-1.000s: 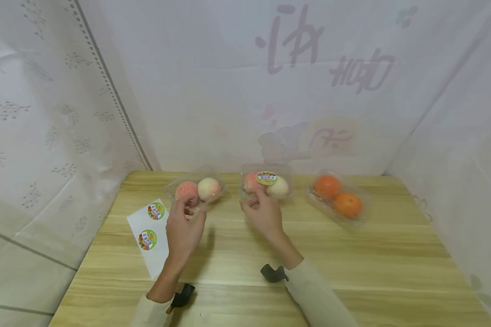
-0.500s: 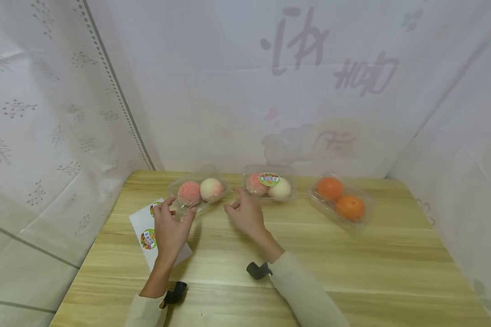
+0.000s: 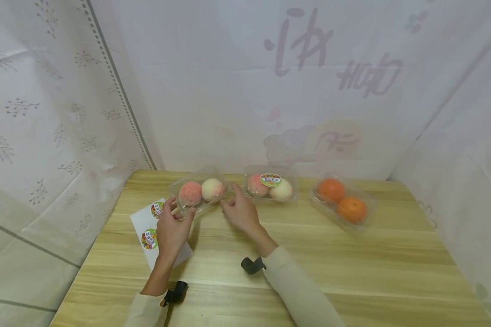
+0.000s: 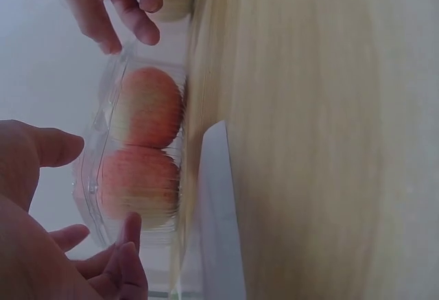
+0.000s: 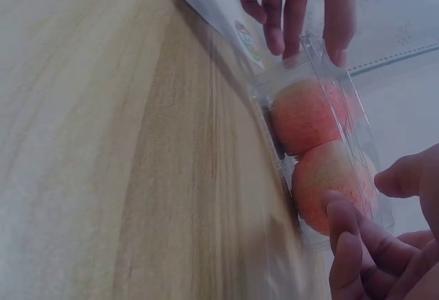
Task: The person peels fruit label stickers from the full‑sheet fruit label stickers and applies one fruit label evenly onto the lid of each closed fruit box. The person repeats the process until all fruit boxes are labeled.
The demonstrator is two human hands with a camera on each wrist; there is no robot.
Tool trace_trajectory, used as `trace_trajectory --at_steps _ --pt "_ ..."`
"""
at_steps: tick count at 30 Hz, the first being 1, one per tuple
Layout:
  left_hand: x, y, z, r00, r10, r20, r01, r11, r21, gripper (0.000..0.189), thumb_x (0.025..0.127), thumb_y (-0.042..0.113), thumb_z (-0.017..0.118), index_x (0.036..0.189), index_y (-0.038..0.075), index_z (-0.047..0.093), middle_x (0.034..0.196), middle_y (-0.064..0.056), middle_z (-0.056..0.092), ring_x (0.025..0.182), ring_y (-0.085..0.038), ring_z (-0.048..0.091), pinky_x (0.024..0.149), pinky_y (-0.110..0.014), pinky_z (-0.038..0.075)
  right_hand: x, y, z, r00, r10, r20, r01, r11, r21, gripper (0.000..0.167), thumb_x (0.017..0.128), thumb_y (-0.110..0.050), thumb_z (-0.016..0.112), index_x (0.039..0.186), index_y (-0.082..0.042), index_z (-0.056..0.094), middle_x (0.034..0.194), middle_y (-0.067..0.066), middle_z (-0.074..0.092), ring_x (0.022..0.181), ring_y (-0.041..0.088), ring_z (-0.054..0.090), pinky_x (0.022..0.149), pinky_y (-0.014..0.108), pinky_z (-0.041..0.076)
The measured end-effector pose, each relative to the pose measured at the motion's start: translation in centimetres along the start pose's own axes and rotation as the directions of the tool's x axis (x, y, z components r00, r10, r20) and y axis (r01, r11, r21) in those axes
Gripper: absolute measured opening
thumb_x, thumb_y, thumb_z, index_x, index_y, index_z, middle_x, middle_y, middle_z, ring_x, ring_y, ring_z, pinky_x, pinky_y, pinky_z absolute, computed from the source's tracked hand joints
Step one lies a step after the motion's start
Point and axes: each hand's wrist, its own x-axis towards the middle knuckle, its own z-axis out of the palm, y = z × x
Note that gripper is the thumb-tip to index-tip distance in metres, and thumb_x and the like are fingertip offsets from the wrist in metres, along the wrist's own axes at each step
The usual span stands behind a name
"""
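Note:
A clear plastic fruit box (image 3: 200, 206) with two pink-and-cream, peach-like fruits (image 3: 202, 191) sits at the table's back left. My left hand (image 3: 173, 229) is at its left end, thumb and fingers spread about the near corner. At the opposite end my right hand (image 3: 242, 210) has its thumb and fingertips close to the box. The right wrist view has the fruit box (image 5: 291, 70) between both hands, with the left fingers (image 5: 293, 22) against its far end. Whether every fingertip touches the plastic cannot be made out. The box's lid seems down.
A white sticker sheet (image 3: 141, 217) with two round fruit labels lies under and beside my left hand. Another clear box (image 3: 291, 175) with two similar fruits and an oval-looking label stands right of the first. Further right is a clear box (image 3: 323, 206) with two oranges.
My right hand has moved left from the labelled middle box to the left box's right end. The left hand drew back slightly left, then stayed at the box's left end.

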Motion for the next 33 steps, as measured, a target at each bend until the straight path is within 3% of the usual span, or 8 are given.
trace_trajectory --at_steps 7,13,18,23,26,30,33 --pt "0.0 -0.2 0.0 1.0 -0.007 0.019 0.007 1.0 -0.012 0.072 0.102 0.033 0.076 0.161 0.004 0.047 0.146 -0.027 0.066 0.108 -0.038 0.078 0.083 -0.055 0.06 0.2 -0.2 -0.2 0.999 0.027 0.028 -0.028 0.999 0.019 0.069 0.107 -0.026 0.067 0.168 -0.008 0.04 0.08 -0.008 0.076 0.069 0.013 0.069 0.063 0.033 0.048" --pt "0.0 -0.3 -0.2 1.0 -0.002 0.019 0.002 1.0 -0.007 0.072 0.102 0.035 0.076 0.16 0.002 0.05 0.147 -0.026 0.065 0.106 -0.037 0.078 0.08 -0.048 0.06 0.1 -0.2 -0.4 1.0 0.02 0.023 -0.021 1.0 0.018 0.063 0.108 -0.026 0.067 0.165 -0.01 0.046 0.081 -0.007 0.077 0.067 0.013 0.068 0.061 0.034 0.048" --pt "0.1 -0.3 -0.7 1.0 0.004 0.021 -0.004 1.0 -0.006 0.07 0.101 0.032 0.077 0.158 -0.002 0.053 0.148 -0.024 0.065 0.102 -0.035 0.077 0.073 -0.036 0.056 -0.2 0.0 -0.6 1.0 0.014 -0.011 -0.014 1.0 0.012 0.051 0.108 -0.032 0.068 0.154 -0.012 0.059 0.087 -0.003 0.076 0.066 0.012 0.067 0.062 0.034 0.05" --pt "0.2 -0.2 -1.2 0.999 -0.009 0.037 0.009 1.0 -0.003 0.071 0.1 0.032 0.078 0.157 -0.003 0.054 0.147 -0.022 0.066 0.103 -0.035 0.075 0.071 -0.033 0.053 -0.6 0.1 -0.8 0.999 -0.011 -0.04 0.012 1.0 0.022 0.045 0.109 -0.033 0.069 0.146 -0.008 0.065 0.1 0.005 0.081 0.061 0.012 0.072 0.063 0.037 0.057" --pt "0.2 -0.2 -1.4 0.999 -0.018 0.047 0.018 1.0 0.001 0.072 0.099 0.033 0.079 0.157 -0.002 0.055 0.146 -0.02 0.067 0.104 -0.034 0.075 0.072 -0.033 0.053 -0.8 0.3 -0.8 0.996 -0.039 -0.079 0.04 0.999 0.011 0.042 0.107 -0.035 0.072 0.139 -0.008 0.071 0.106 0.008 0.081 0.074 0.017 0.077 0.072 0.042 0.06" --pt "0.1 -0.3 -1.7 0.998 -0.025 0.064 0.025 1.0 -0.007 0.071 0.098 0.033 0.081 0.157 0.001 0.057 0.146 -0.017 0.068 0.105 -0.032 0.075 0.073 -0.034 0.054 -1.1 0.6 -1.0 0.991 -0.069 -0.115 0.068 0.998 -0.005 0.038 0.105 -0.036 0.077 0.13 -0.007 0.075 0.102 0.007 0.081 0.091 0.026 0.077 0.081 0.047 0.06" --pt "-0.1 -0.3 -2.0 0.997 -0.025 0.074 0.025 1.0 -0.007 0.07 0.098 0.034 0.083 0.156 0.003 0.059 0.145 -0.015 0.069 0.104 -0.031 0.075 0.075 -0.035 0.053 -1.3 0.7 -1.2 0.991 -0.072 -0.109 0.073 0.997 0.005 0.037 0.103 -0.034 0.08 0.127 -0.006 0.076 0.097 0.005 0.079 0.089 0.027 0.076 0.079 0.047 0.059"
